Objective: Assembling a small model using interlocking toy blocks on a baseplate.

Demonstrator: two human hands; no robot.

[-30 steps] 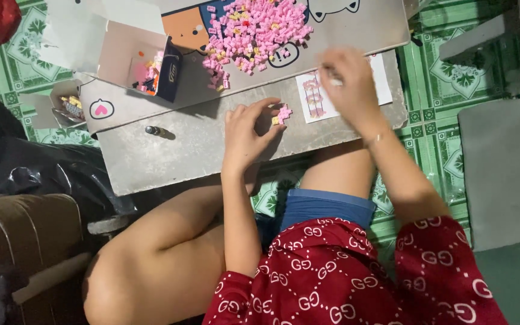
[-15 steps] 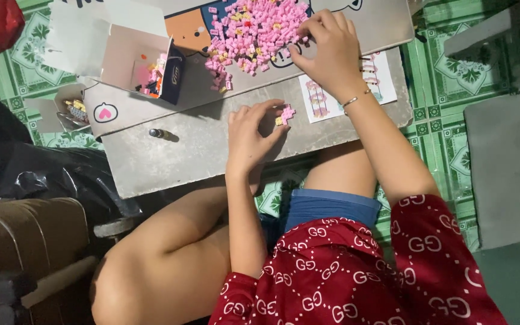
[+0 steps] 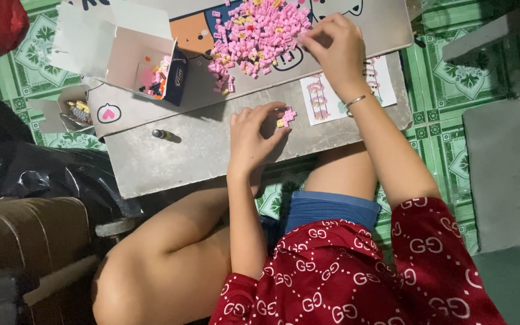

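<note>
My left hand point(image 3: 253, 133) rests on a grey metal table point(image 3: 194, 159), its fingertips holding a small pink and yellow brick assembly point(image 3: 286, 116) against the surface. My right hand point(image 3: 331, 49) reaches over a heap of small pink bricks point(image 3: 254, 33) spread on a flat lid with cartoon print point(image 3: 368, 24). Its fingers pinch at the heap's right edge; whether a brick is between them I cannot tell. A printed instruction sheet point(image 3: 321, 100) lies under my right wrist, which wears a thin bracelet.
An open white cardboard box point(image 3: 133, 60) with a few coloured bricks stands at the table's left. A small dark cylinder point(image 3: 162, 134) lies on the grey top. A second small box point(image 3: 70, 111) sits on the green tiled floor point(image 3: 440, 90). Black bags point(image 3: 43, 180) lie at left.
My right hand left the instruction sheet and moved up to the pink brick heap. My left hand stayed on the small assembly.
</note>
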